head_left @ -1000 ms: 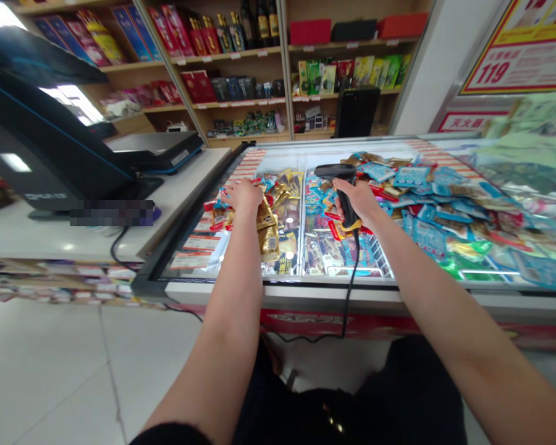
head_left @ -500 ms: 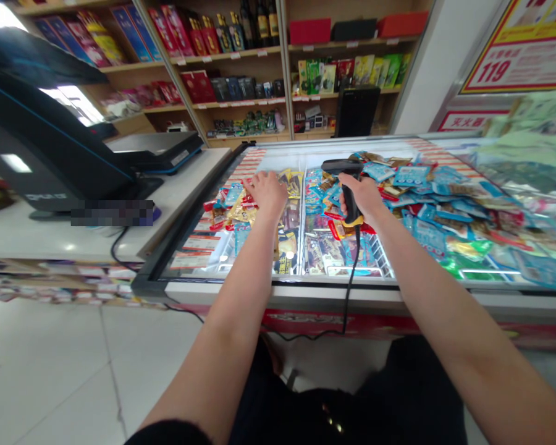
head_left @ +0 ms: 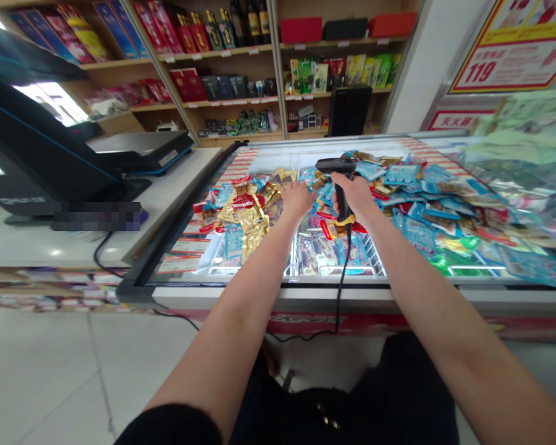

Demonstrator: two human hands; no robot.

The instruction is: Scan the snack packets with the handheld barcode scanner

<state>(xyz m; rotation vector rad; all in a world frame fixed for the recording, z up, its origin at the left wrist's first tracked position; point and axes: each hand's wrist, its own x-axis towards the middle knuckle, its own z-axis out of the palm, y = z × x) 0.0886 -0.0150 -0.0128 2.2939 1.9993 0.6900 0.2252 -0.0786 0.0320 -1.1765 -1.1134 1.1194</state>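
Right grip: I'm grasping the scanner | left grip: resting beside gold packets toward freezer's left edge, can't tell hold

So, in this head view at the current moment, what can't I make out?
All in the head view:
Whether the left hand grips anything: its own back hides the palm.
Part of the scanner handle: covered by the right hand.
Fine print on the blue packets: too small and blurred.
The rest of the 119 sign: cut off by the picture's edge.
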